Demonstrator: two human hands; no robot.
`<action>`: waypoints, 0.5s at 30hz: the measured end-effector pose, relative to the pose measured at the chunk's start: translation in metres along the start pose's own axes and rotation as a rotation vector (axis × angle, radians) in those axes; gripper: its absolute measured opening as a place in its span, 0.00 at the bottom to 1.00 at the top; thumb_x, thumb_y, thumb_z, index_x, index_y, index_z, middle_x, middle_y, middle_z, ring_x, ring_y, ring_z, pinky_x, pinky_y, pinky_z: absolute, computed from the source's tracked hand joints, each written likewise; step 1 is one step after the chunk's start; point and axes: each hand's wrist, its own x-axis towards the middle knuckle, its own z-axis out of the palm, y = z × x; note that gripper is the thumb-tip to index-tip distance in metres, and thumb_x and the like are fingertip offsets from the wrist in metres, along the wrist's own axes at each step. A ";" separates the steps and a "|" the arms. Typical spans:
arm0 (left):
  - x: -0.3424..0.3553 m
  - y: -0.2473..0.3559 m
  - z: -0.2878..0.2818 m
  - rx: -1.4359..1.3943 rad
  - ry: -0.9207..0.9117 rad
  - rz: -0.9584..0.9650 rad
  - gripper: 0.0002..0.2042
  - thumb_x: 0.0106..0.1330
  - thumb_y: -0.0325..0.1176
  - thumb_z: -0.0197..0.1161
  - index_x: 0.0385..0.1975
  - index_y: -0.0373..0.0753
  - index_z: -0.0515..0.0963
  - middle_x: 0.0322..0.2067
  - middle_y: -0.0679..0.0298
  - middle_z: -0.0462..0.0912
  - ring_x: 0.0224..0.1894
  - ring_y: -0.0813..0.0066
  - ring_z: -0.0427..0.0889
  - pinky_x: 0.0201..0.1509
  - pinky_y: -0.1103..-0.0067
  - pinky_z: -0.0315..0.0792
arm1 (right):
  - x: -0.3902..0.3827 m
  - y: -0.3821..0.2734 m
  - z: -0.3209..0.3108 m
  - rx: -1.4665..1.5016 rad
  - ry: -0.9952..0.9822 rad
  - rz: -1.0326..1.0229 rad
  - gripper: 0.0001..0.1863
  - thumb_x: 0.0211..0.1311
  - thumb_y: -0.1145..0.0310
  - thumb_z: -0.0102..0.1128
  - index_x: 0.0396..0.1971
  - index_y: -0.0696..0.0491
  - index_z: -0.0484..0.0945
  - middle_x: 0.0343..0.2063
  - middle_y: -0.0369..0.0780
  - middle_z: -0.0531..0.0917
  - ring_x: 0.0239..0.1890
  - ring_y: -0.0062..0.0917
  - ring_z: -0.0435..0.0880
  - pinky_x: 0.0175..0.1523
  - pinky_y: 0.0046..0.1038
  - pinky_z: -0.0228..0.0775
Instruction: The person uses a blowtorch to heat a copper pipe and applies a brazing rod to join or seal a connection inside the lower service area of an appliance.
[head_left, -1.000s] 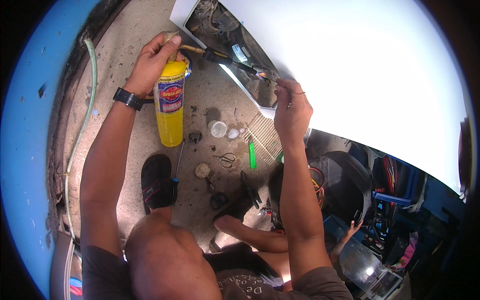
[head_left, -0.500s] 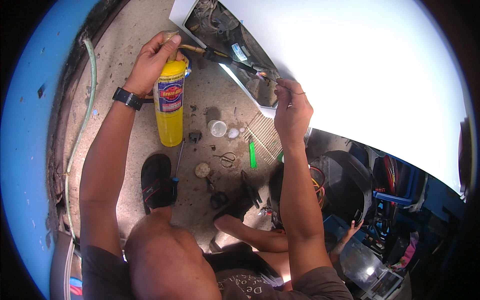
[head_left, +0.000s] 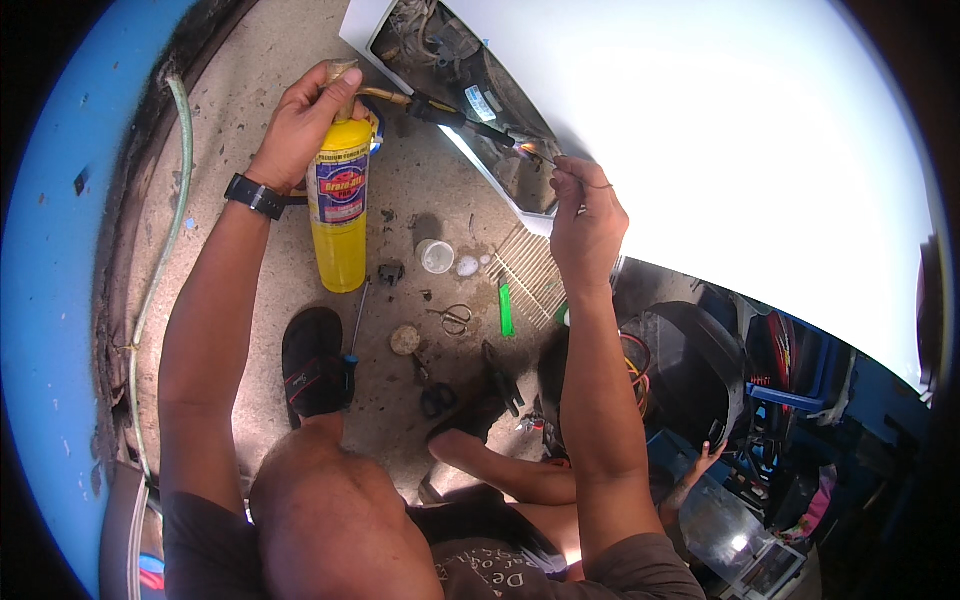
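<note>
My left hand (head_left: 308, 118) is closed around the metal valve head of a gas torch (head_left: 341, 240), whose yellow cylinder hangs below it. The torch's tube (head_left: 440, 112) reaches right, across the open compartment of a white appliance (head_left: 700, 120). A small orange flame (head_left: 527, 149) burns at its nozzle. Just beyond it, my right hand (head_left: 588, 225) pinches a thin, dark rod (head_left: 603, 186) between thumb and fingers. One end of the rod points to the flame; the other sticks out past my fingers. Whatever the flame touches inside is too small to make out.
On the concrete lie a white cup (head_left: 435, 256), scissors (head_left: 453, 319), a green strip (head_left: 506, 310), a wire rack (head_left: 528, 268), black-handled pliers (head_left: 502, 378) and a screwdriver (head_left: 352, 360). Another person's hand (head_left: 707, 457) rests by a black housing (head_left: 690, 360) at right. A blue panel (head_left: 50, 300) borders the left.
</note>
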 end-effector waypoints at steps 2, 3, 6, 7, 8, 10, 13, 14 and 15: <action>0.000 -0.001 0.000 0.001 0.002 0.000 0.16 0.73 0.49 0.60 0.46 0.43 0.76 0.30 0.69 0.83 0.33 0.80 0.83 0.38 0.81 0.79 | 0.000 0.000 0.000 0.010 0.001 -0.009 0.06 0.62 0.77 0.63 0.38 0.53 0.77 0.32 0.41 0.86 0.27 0.33 0.86 0.32 0.30 0.76; 0.000 -0.001 0.000 -0.001 0.005 0.001 0.16 0.73 0.49 0.59 0.46 0.43 0.76 0.30 0.69 0.82 0.33 0.80 0.83 0.38 0.81 0.79 | 0.000 0.000 0.000 0.010 0.001 -0.006 0.06 0.62 0.77 0.62 0.38 0.53 0.77 0.32 0.41 0.86 0.27 0.33 0.86 0.32 0.30 0.76; 0.001 -0.002 0.000 -0.006 0.008 0.009 0.16 0.73 0.50 0.59 0.46 0.43 0.76 0.30 0.69 0.82 0.33 0.81 0.83 0.38 0.81 0.79 | 0.000 0.000 0.000 0.004 -0.003 0.001 0.06 0.62 0.77 0.62 0.38 0.53 0.77 0.32 0.41 0.86 0.27 0.34 0.85 0.32 0.30 0.76; 0.001 -0.002 0.001 -0.008 0.008 0.012 0.16 0.73 0.50 0.60 0.46 0.43 0.76 0.30 0.69 0.82 0.33 0.81 0.83 0.38 0.81 0.79 | 0.000 -0.001 -0.001 0.001 -0.005 0.003 0.06 0.62 0.77 0.62 0.38 0.53 0.77 0.32 0.41 0.86 0.27 0.34 0.85 0.32 0.31 0.76; 0.000 -0.001 0.001 -0.005 0.007 0.010 0.16 0.73 0.50 0.60 0.46 0.43 0.76 0.30 0.69 0.82 0.33 0.81 0.83 0.38 0.81 0.79 | 0.000 -0.002 -0.001 -0.003 -0.007 0.004 0.06 0.62 0.77 0.62 0.38 0.53 0.77 0.32 0.41 0.86 0.27 0.34 0.85 0.32 0.31 0.76; 0.000 0.000 0.002 0.000 0.005 0.005 0.16 0.72 0.50 0.60 0.46 0.43 0.76 0.29 0.69 0.82 0.32 0.81 0.83 0.38 0.81 0.79 | 0.000 -0.001 -0.001 0.003 -0.008 0.008 0.06 0.62 0.77 0.62 0.37 0.53 0.77 0.32 0.41 0.86 0.27 0.34 0.85 0.32 0.31 0.75; 0.001 -0.002 0.000 -0.003 -0.005 0.008 0.17 0.72 0.51 0.60 0.46 0.43 0.76 0.29 0.69 0.82 0.33 0.81 0.83 0.38 0.81 0.79 | 0.000 -0.001 -0.001 0.000 -0.007 -0.001 0.05 0.62 0.76 0.62 0.37 0.53 0.78 0.31 0.41 0.86 0.27 0.34 0.85 0.32 0.31 0.75; 0.001 -0.002 0.000 0.010 0.001 0.010 0.17 0.72 0.51 0.60 0.46 0.43 0.76 0.29 0.69 0.83 0.33 0.81 0.83 0.38 0.81 0.79 | 0.000 -0.001 0.000 -0.003 -0.006 -0.005 0.05 0.62 0.76 0.62 0.37 0.53 0.78 0.31 0.41 0.86 0.27 0.33 0.85 0.31 0.31 0.75; 0.001 -0.003 0.000 0.023 0.008 0.012 0.17 0.72 0.51 0.60 0.46 0.43 0.76 0.30 0.69 0.83 0.33 0.81 0.83 0.38 0.81 0.79 | 0.000 -0.001 0.000 0.005 -0.008 -0.005 0.05 0.62 0.76 0.62 0.37 0.53 0.78 0.31 0.41 0.86 0.27 0.34 0.85 0.32 0.31 0.75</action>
